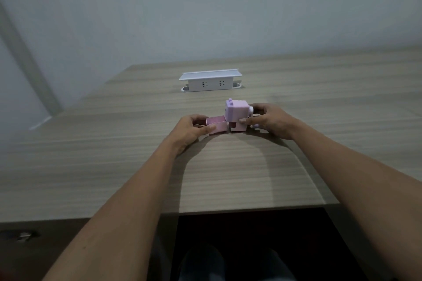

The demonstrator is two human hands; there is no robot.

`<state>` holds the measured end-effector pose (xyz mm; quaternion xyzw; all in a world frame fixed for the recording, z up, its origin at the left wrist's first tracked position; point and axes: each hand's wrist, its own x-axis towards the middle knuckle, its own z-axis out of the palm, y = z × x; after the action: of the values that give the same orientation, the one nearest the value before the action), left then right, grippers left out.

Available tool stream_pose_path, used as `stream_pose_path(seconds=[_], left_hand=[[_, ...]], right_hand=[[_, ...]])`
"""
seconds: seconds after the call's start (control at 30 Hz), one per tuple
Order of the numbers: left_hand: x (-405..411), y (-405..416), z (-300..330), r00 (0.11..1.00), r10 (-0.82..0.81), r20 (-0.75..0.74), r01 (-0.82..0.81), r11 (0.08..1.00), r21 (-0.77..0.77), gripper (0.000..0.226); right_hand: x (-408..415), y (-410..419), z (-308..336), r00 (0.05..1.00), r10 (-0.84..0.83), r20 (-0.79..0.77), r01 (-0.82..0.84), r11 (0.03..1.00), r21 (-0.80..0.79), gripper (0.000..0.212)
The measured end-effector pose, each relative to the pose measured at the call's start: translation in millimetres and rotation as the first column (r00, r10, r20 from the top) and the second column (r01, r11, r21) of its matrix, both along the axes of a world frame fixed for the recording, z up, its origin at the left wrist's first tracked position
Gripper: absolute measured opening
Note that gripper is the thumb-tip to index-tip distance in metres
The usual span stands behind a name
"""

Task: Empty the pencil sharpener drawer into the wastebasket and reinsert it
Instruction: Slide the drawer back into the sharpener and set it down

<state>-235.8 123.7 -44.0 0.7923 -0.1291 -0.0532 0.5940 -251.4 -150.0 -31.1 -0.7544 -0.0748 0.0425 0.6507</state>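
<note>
Pale purple pencil sharpener (236,114) upright near the middle of the wood-grain surface (228,178), crank side turned toward the right hand (268,122). Pink drawer (217,126) immediately left of the sharpener's base, open top facing up, one end right beside the slot at the bottom of the body; whether fully out or a little way in, hard to tell from this angle. Long axis of the drawer left to right, in line with the slot, so any sliding move along that same line. Left hand (194,131) on the drawer's outer end, clearly the nearer hand to it; fingers (211,129) closed narrowly around the drawer's left end, thumb on the near wall, the others curled behind the far one. Right hand wrapped around the sharpener's right side and crank, thumb pressed to the near face, fingers closed on the body, apparently bracing it against the pull or push from the left. Contents of the drawer not readable here; no wastebasket in view. White pop-up socket box (211,81) farther back on the surface, well apart from both hands. Judged step: drawer either leaving or meeting the slot, with the sharpener body held steady.
</note>
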Motion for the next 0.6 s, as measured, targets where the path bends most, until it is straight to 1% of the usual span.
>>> stream_pose_path(seconds=[0.17,0.37,0.6], left_hand=[[-2.0,-7.1,0.2,1.0,-0.016,-0.01,0.016,1.0,-0.011,0.051],[-8.0,-14.3,1.3,1.0,-0.02,0.011,0.02,0.999,-0.042,0.053],[-11.2,-25.5,3.3,0.998,-0.051,0.044,0.051,0.999,-0.002,0.054]], right_hand=[[-0.7,2.0,0.8,1.0,-0.001,0.008,0.0,1.0,0.03,0.055],[-0.6,7.4,0.3,1.0,0.009,0.022,-0.009,1.0,-0.01,0.06],[-5.8,19.3,2.3,0.999,0.007,0.045,-0.005,0.999,-0.04,0.065]])
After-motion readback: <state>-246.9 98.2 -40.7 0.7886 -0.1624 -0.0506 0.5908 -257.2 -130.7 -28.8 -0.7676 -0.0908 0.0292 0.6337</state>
